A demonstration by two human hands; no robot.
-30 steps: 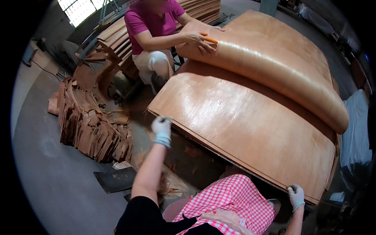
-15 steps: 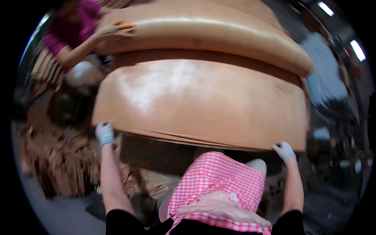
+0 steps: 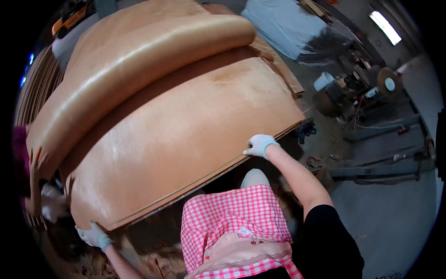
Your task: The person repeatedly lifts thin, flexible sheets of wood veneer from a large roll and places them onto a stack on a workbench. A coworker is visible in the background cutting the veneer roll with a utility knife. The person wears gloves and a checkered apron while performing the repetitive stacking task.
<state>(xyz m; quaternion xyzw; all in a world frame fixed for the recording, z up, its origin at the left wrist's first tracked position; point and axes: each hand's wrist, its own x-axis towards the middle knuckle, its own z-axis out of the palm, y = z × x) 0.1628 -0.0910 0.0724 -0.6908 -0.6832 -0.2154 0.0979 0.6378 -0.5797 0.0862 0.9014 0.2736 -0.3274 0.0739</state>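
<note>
A flat veneer sheet (image 3: pixel 186 144) of tan wood spreads from the middle of the view toward 9 o'clock, with several thin layers showing along its near edge. The person's 2 hands wear whitish gloves and are both at that sheet. The left hand (image 3: pixel 94 234), at 8 o'clock, is partly closed around the near left corner, with the sheet between thumb and fingers. The right hand (image 3: pixel 260 145), just off centre at 3 o'clock, is bent nearly closed over the near edge and has hold of it; the fingers' far side is hidden.

A curled veneer sheet (image 3: pixel 139 69) bulges across the flat one toward 10 o'clock, with a dark shadow under its roll. At 9 o'clock, a co-worker's hand (image 3: pixel 36 160) is against the curl's lower end, fingers spread, below a purple sleeve (image 3: pixel 21 156).

The person's pink-and-white gingham apron (image 3: pixel 232 209) fills 6 o'clock, next to the near edge. Pale plastic sheeting (image 3: pixel 283 28) lies at 1 o'clock. A white bucket (image 3: pixel 324 81) sits tilted in the view at 2 o'clock, and farther out that way stands a round wheel (image 3: pixel 389 83).
</note>
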